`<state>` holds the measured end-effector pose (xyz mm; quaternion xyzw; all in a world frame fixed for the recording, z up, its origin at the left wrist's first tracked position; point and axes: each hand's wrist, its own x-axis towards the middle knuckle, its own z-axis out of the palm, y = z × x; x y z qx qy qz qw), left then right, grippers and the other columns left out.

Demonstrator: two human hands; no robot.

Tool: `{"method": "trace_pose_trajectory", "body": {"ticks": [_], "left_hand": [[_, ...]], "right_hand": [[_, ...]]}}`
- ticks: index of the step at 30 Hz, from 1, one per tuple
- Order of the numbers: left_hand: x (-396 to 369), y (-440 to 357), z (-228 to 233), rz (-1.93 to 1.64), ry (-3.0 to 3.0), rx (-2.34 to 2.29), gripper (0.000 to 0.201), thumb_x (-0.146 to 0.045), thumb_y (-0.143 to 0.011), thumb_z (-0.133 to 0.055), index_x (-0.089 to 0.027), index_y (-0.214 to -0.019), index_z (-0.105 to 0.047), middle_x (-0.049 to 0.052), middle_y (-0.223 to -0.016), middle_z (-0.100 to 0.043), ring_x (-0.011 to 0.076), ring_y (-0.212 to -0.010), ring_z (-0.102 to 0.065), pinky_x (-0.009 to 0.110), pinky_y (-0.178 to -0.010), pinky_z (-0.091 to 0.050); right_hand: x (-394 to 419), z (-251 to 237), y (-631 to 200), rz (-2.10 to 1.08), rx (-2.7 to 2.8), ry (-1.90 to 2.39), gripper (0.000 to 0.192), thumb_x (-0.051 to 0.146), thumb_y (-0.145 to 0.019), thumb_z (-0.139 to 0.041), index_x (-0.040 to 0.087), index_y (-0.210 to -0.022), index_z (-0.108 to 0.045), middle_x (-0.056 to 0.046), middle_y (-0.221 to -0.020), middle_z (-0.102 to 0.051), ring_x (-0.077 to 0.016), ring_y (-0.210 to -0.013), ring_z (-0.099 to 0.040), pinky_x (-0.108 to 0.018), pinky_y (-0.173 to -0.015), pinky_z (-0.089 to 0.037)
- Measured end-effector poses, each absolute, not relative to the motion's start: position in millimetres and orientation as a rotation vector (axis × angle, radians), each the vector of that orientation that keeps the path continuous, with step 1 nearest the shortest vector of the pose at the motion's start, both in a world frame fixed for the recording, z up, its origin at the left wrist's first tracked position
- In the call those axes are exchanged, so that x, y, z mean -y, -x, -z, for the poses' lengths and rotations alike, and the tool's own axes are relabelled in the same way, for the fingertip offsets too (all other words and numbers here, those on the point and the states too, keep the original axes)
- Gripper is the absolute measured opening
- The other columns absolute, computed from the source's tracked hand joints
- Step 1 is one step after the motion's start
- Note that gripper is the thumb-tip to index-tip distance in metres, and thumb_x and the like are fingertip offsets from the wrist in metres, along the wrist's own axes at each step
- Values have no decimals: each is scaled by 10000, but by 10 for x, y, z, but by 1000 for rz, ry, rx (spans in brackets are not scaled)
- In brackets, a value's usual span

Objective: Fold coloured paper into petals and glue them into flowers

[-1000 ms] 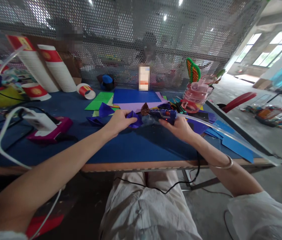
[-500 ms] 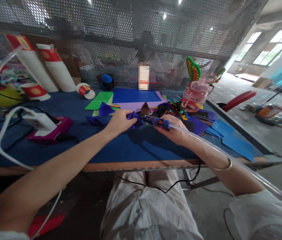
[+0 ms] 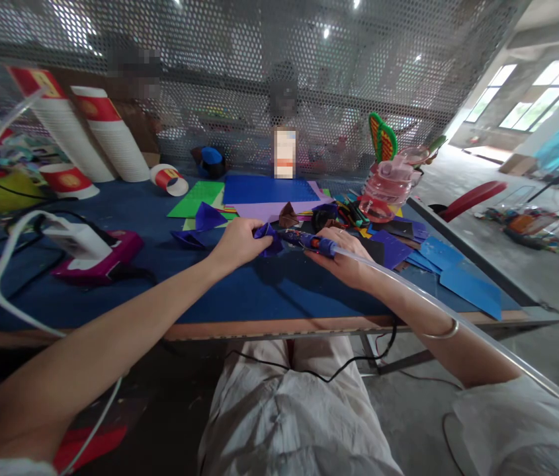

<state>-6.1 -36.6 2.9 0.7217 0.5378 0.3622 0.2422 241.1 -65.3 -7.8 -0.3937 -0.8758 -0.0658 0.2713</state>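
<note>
My left hand [image 3: 239, 244] is closed on a folded piece of dark purple paper [image 3: 273, 239], pinched between thumb and fingers. In my right hand [image 3: 346, 261] is a blue hot glue gun [image 3: 311, 243], its nozzle pointing left at the paper; whether the tip touches it I cannot tell. A long clear glue stick [image 3: 438, 301] sticks out of the gun's back and runs along my right forearm. Two more folded purple pieces, one upright [image 3: 208, 216] and one lying low [image 3: 188, 239], are left of my left hand. A brown folded piece [image 3: 288, 215] stands behind the gun.
Blue sheets [image 3: 272, 189] and green sheets [image 3: 194, 200] lie at the back. A pink jar [image 3: 386, 192] stands right, near loose blue sheets [image 3: 472, 287]. Left are a magenta power strip [image 3: 100, 258] and stacked paper cups [image 3: 115, 132]. A black cable [image 3: 329, 380] hangs over my lap.
Both hands keep nearly the same place. The purple paper has turned slightly in my left hand, and the glue stick's far end sits a little lower and further right.
</note>
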Motion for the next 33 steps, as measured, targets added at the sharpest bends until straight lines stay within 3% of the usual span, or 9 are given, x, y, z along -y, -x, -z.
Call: {"method": "trace_pose_trajectory", "body": {"ticks": [15, 29, 33], "left_hand": [[363, 56, -30, -992, -1982, -1469, 123, -252, -699, -651, -178, -601, -658, -41, -507, -499, 126, -533, -400, 260, -538, -278], [340, 100, -11, -1013, -1956, -1483, 142, -279, -726, -666, -186, -620, -650, -9, -551, -567, 146, -563, -458, 277, -548, -276], [345, 95, -35, -1044, -1973, -1486, 183, -245, -724, -677, -189, -565, -605, -29, -514, -503, 130, -542, -407, 279, -541, -261]], "right_hand": [[679, 51, -2402, 112, 2366, 1138, 218, 409, -1011, -562, 220, -901, -557, -94, -896, -674, -229, -834, -621, -343, -750, -456], [691, 32, -2398, 107, 2380, 1144, 223, 408, -999, -579, 208, -900, -577, -93, -889, -676, -244, -835, -638, -351, -755, -466], [692, 36, -2400, 99, 2387, 1152, 241, 418, -1004, -574, 198, -906, -585, -105, -897, -680, -240, -841, -630, -349, -763, -465]]}}
